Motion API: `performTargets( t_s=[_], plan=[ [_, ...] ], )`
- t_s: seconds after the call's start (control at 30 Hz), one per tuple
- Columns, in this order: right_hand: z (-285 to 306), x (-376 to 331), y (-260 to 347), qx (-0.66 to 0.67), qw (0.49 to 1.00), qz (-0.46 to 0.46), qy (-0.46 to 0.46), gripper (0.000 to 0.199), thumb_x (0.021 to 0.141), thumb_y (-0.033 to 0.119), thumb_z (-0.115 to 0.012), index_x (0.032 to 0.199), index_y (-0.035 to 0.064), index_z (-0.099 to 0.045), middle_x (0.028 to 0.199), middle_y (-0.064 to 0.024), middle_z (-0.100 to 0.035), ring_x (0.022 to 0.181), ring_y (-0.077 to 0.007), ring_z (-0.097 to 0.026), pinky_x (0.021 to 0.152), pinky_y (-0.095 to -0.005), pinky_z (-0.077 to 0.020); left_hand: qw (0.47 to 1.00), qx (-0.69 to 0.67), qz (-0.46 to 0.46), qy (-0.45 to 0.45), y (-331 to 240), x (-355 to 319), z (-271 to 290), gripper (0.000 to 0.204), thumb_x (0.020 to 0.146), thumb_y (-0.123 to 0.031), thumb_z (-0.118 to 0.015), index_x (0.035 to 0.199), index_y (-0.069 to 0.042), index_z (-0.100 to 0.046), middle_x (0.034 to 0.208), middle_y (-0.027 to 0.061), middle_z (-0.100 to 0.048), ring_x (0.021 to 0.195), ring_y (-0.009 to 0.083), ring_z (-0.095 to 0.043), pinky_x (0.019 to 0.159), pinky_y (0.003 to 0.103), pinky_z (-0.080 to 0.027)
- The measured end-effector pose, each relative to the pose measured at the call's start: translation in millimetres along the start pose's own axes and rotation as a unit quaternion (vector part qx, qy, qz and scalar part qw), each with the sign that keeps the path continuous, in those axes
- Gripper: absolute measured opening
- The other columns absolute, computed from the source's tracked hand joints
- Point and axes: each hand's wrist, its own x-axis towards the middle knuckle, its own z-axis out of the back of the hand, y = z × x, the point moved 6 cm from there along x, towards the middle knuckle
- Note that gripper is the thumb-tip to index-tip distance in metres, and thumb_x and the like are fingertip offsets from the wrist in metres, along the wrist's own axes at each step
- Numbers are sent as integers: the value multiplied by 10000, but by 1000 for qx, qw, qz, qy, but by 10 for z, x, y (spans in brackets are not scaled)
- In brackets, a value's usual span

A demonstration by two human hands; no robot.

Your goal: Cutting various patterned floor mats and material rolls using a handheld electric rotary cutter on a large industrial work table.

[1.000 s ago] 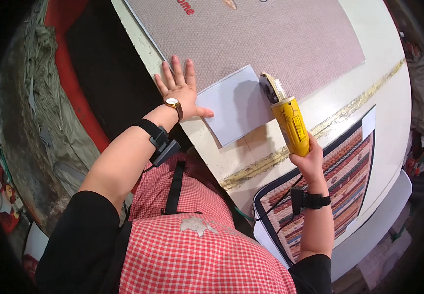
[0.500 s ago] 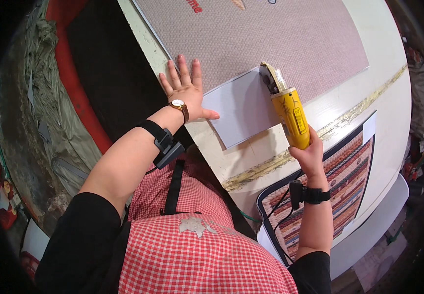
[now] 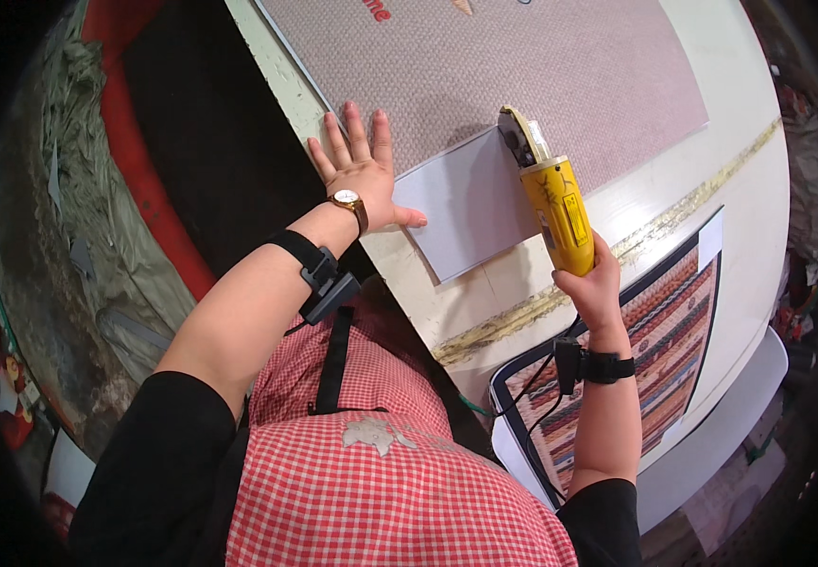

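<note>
Yellow cylindrical handheld power tool w/ dark-and-cream head (image 3: 562,213) has slid up-frame vs. 1 s ago; its tip's now just past the upper-right corner of the plain white rectangular sheet (image 3: 470,208), over the grey-pink textured mat (image 3: 541,80), approx. upper centre. Prob. means the pass along the sheet's R edge is near its far end; can't tell if the blade's touching, head hides it. R hand (image 3: 598,288), right of centre: grip wrapped firmly round the tool's lower end. L hand (image 3: 361,180), left of centre: grip slack, palm down, fingers spread, thumb on sheet, nothing held. Striped dark-bordered mat (image 3: 617,364) lies lower right on the white-topped counter (image 3: 735,76), apart from the tool.
</note>
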Motion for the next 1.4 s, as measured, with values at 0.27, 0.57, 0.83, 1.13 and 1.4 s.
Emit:
performTargets(
  t_s=[0.27, 0.57, 0.83, 1.13, 1.4],
  plan=[
    [-14, -78, 42, 50, 998, -23, -3, 490, 613, 40, -624, 1092, -40, -553, 881, -45, -593, 771, -107, -555, 693, -242, -457, 999, 13, -41, -32, -34, -68, 59, 1417, 464, -547, -807, 1433, -43, 95, 1437, 334, 153, 1314, 517, 179, 1023, 627, 93],
    [37, -1532, -508, 346, 918, -194, -26, 538, 596, 137, -670, 1090, -25, -531, 920, -109, -634, 750, -158, -607, 684, -264, -491, 869, 185, -452, -78, -483, -223, -64, 927, 566, -456, -789, 1357, -191, -386, 1392, 170, -315, 1289, 395, -264, 1082, 455, -231],
    [-426, -2706, -788, 453, 822, -266, -219, 578, 571, 72, -601, 1134, -28, -518, 1010, -154, -609, 928, -262, -619, 762, -350, -541, 810, 202, -517, -189, -651, -191, 73, 330, 792, -120, -528, 1109, -37, -565, 1145, 176, -578, 1039, 340, -570, 835, 365, -489],
    [-648, -2560, -525, 523, 783, -194, -277, 614, 609, 102, -606, 1197, -15, -472, 1073, -172, -597, 974, -268, -607, 770, -363, -545, 866, -52, -485, 115, -262, -564, -281, 305, 690, 24, -551, 939, -113, -661, 861, 163, -632, 837, 319, -606, 754, 386, -488],
    [-631, -1384, -545, 523, 828, -116, -163, 542, 637, 117, -599, 1142, -59, -506, 1014, -162, -617, 919, -257, -615, 824, -346, -506, 809, 17, -587, -22, -163, -1020, -373, 173, 721, -19, -516, 869, 64, -548, 1258, 218, -489, 1181, 330, -465, 985, 387, -387]
  ],
)
